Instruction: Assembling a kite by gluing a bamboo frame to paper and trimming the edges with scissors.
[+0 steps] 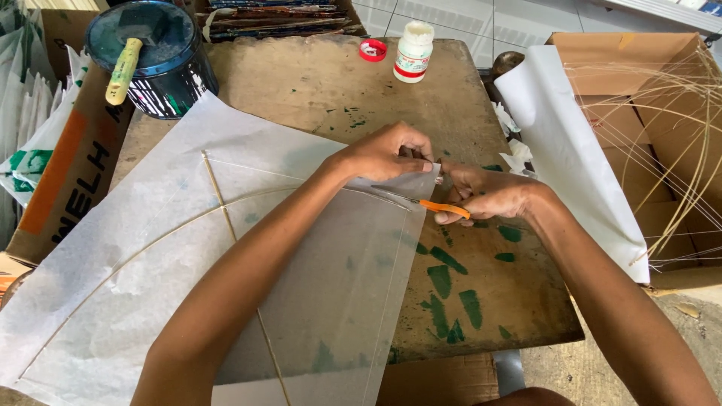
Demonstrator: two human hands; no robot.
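Thin, floppy kite paper (pixel 188 248), tears easily: left hand (pixel 387 154) pinches its corner mid-frame, right hand (pixel 489 194) grips orange scissors (pixel 444 208).

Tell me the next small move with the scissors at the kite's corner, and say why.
Probably one short snip along the corner. The left hand pinches the white paper at its tip, the right hand holds the orange scissors with the blades at that edge, and paper juts past the thin stick frame.
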